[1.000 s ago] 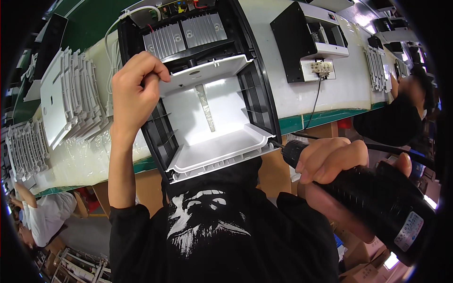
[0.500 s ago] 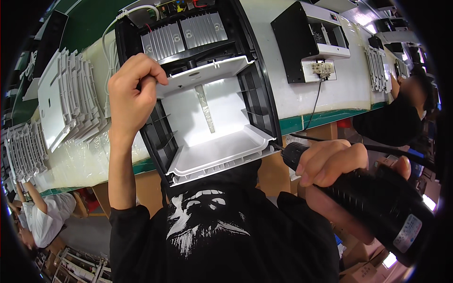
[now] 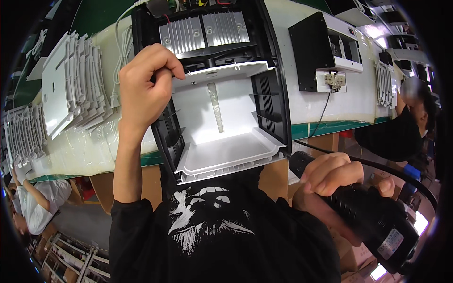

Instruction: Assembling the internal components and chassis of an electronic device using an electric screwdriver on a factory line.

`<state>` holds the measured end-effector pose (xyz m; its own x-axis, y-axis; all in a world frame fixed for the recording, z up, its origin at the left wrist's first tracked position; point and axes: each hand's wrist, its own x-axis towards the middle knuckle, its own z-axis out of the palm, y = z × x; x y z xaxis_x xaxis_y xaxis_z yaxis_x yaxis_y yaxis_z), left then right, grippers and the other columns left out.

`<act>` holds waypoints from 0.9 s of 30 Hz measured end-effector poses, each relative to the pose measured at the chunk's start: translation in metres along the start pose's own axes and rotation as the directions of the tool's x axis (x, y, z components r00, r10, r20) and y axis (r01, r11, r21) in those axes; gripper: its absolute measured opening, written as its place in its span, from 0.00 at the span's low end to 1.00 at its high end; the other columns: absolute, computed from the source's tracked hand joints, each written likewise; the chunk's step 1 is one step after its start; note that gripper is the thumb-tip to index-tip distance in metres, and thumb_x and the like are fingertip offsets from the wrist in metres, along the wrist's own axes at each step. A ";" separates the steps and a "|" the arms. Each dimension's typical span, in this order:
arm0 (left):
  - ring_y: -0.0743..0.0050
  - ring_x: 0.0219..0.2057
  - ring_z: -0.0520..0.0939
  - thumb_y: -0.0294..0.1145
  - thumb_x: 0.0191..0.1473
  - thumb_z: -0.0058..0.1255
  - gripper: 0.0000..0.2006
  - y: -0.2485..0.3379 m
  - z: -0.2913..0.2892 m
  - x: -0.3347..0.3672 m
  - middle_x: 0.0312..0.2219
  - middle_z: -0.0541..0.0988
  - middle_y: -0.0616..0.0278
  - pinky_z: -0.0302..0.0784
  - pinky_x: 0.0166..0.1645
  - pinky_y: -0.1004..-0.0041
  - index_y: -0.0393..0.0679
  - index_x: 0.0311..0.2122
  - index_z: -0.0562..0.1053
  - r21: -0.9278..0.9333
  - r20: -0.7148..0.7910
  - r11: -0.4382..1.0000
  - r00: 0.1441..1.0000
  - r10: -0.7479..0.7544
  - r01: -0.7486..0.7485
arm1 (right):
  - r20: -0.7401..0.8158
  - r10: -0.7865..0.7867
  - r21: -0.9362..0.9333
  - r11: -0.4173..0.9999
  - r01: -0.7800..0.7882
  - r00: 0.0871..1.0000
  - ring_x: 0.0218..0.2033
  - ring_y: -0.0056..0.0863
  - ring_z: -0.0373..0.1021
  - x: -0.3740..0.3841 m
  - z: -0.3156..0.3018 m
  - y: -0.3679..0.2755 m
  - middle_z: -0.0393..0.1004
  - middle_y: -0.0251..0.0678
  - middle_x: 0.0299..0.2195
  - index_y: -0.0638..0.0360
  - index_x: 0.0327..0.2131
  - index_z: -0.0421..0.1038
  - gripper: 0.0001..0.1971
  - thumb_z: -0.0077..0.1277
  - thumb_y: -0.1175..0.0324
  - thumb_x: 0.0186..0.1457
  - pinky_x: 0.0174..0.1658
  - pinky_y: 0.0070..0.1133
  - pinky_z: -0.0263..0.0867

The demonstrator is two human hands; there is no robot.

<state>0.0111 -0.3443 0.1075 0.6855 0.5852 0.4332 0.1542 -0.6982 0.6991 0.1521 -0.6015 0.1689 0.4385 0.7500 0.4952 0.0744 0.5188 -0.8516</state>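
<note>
In front of me stands a black appliance housing (image 3: 282, 89) with a white inner compartment (image 3: 198, 111). Finned metal heat sinks (image 3: 226, 33) sit behind it. My left hand (image 3: 148, 85) is closed at the compartment's upper left, its curled index fingertip at the end of the upper white panel (image 3: 226, 71). What its fingers hold, if anything, is hidden. My right hand (image 3: 332, 174) is wrapped round a black electric screwdriver (image 3: 358, 207). The screwdriver's bit points at the lower right front corner, beside the white tray-like bottom (image 3: 231, 151); whether it touches cannot be told.
Stacked white plastic panels (image 3: 71, 89) stand to the left, near a coiled white cable (image 3: 122, 56). A black-and-white boxy unit (image 3: 309, 52) with a socket block (image 3: 335, 81) is at the right. A black cord (image 3: 401, 172) trails from the screwdriver. Other people (image 3: 391, 134) work at both sides.
The housing and bench have shifted slightly right in the view, along with my left hand. The screwdriver remains by the housing's lower right corner, its rear end a little further left.
</note>
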 end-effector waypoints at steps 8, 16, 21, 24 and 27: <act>0.75 0.19 0.69 0.13 0.33 0.38 0.09 -0.002 -0.002 -0.001 0.17 0.71 0.64 0.59 0.21 0.76 0.38 0.17 0.70 -0.021 -0.034 1.000 0.999 0.017 -0.018 | -0.067 -0.173 0.038 0.984 0.176 0.983 0.24 0.34 0.68 0.003 0.005 0.017 0.68 0.42 0.26 0.47 0.52 0.46 0.40 0.52 0.37 0.44 0.24 0.28 0.69; 0.73 0.23 0.74 0.12 0.35 0.39 0.10 0.000 -0.002 -0.003 0.21 0.74 0.62 0.66 0.27 0.77 0.38 0.21 0.72 -0.110 -0.097 0.993 0.994 -0.044 0.033 | 0.027 -0.177 0.047 0.983 0.176 0.984 0.16 0.32 0.66 0.018 0.002 0.009 0.68 0.42 0.24 0.51 0.56 0.45 0.41 0.51 0.39 0.47 0.18 0.25 0.67; 0.62 0.50 0.70 0.16 0.39 0.43 0.25 -0.002 0.002 -0.026 0.49 0.68 0.53 0.63 0.55 0.69 0.38 0.48 0.66 -0.151 -0.282 0.988 0.956 -0.085 0.044 | -0.103 -0.356 0.122 0.922 0.367 0.929 0.14 0.20 0.63 0.023 -0.047 -0.054 0.63 0.32 0.18 0.71 0.55 0.52 0.39 0.56 0.54 0.48 0.16 0.14 0.65; 0.64 0.57 0.61 0.19 0.40 0.44 0.37 0.006 0.002 -0.038 0.58 0.57 0.51 0.57 0.59 0.71 0.34 0.60 0.50 -0.206 -0.237 0.966 0.950 -0.202 0.154 | -0.301 -0.511 0.263 0.767 0.585 0.805 0.14 0.20 0.61 0.028 -0.071 -0.085 0.62 0.30 0.18 0.60 0.28 0.62 0.21 0.54 0.50 0.49 0.17 0.16 0.63; 0.75 0.44 0.70 0.15 0.34 0.41 0.41 0.008 -0.002 -0.043 0.53 0.63 0.55 0.66 0.46 0.82 0.32 0.61 0.50 -0.562 0.007 0.619 0.752 -0.659 0.548 | -0.446 -0.617 -0.374 0.787 0.492 0.649 0.15 0.21 0.60 0.026 -0.104 -0.087 0.61 0.31 0.18 0.58 0.22 0.61 0.31 0.49 0.35 0.45 0.19 0.17 0.58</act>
<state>-0.0186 -0.3748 0.0953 0.4188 0.8973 -0.1394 0.0711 0.1207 0.9901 0.2499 -0.6702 0.2381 0.6377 -0.0167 0.7701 0.6088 0.6234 -0.4906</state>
